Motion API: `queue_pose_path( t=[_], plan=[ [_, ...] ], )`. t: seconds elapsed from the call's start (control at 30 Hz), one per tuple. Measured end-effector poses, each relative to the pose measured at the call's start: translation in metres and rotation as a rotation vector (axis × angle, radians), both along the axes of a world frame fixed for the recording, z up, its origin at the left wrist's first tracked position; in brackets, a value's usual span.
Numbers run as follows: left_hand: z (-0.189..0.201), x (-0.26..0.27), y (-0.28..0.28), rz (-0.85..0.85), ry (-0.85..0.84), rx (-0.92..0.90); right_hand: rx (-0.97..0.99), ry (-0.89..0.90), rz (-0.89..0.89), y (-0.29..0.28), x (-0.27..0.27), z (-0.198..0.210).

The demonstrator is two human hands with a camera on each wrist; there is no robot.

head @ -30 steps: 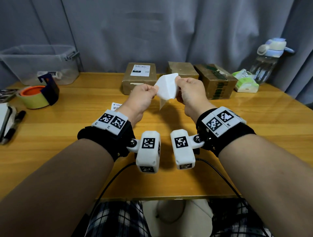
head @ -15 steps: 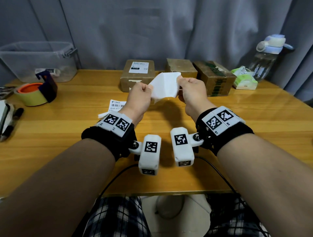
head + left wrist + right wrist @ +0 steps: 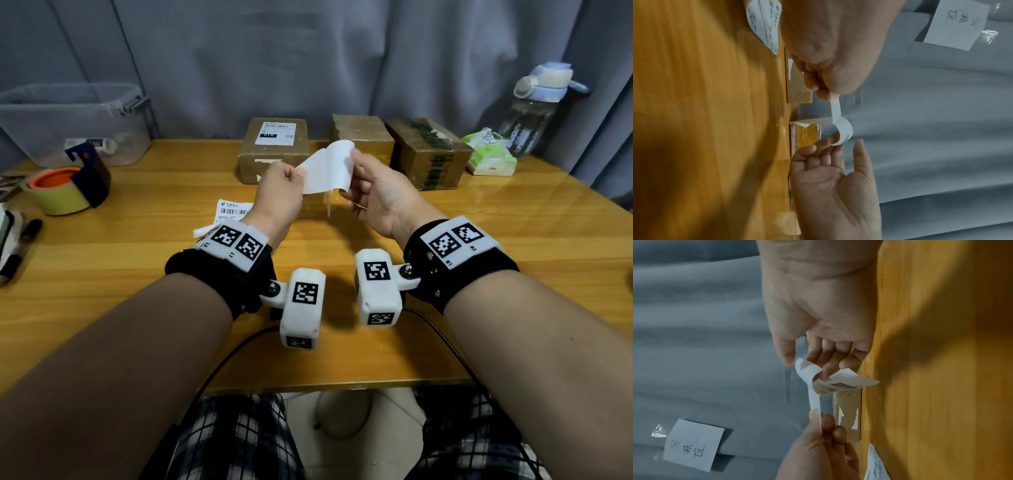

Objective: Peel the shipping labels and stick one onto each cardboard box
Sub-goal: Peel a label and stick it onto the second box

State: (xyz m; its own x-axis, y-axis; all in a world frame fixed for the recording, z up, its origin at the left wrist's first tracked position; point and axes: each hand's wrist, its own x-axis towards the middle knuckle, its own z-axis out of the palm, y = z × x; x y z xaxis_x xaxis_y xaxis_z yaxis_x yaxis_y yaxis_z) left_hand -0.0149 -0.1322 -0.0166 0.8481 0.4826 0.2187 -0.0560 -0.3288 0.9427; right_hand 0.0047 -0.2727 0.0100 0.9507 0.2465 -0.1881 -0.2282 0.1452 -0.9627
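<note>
Left hand [image 3: 281,185] grip pinching the label sheet [image 3: 327,169] edge, right hand [image 3: 375,192] grip spread, fingertips [image 3: 826,371] against its curl

Both forearms reach forward, wrists banded. The left hand [image 3: 281,186] is fisted, thumb pinching against its fingers; the right hand [image 3: 376,192] faces it, fingers loosely spread, thumb raised.

A wooden table [image 3: 144,274] carries three cardboard boxes [image 3: 274,150] along its far edge, a clear plastic bin [image 3: 68,126], a tape roll [image 3: 58,192], loose printed labels [image 3: 233,209], a tissue pack [image 3: 488,154] and a water bottle [image 3: 534,113].
</note>
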Motion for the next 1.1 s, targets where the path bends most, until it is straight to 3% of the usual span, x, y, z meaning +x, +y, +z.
queue_pose_path(
  t=[0.47, 1.1],
  plan=[
    [0.002, 0.001, 0.014, -0.04, 0.02, 0.1, -0.117, -0.111, -0.211, 0.007, -0.006, 0.0],
    [0.004, -0.005, 0.026, -0.03, 0.128, 0.062, -0.122, -0.109, -0.264, 0.011, -0.011, 0.006]
  ],
)
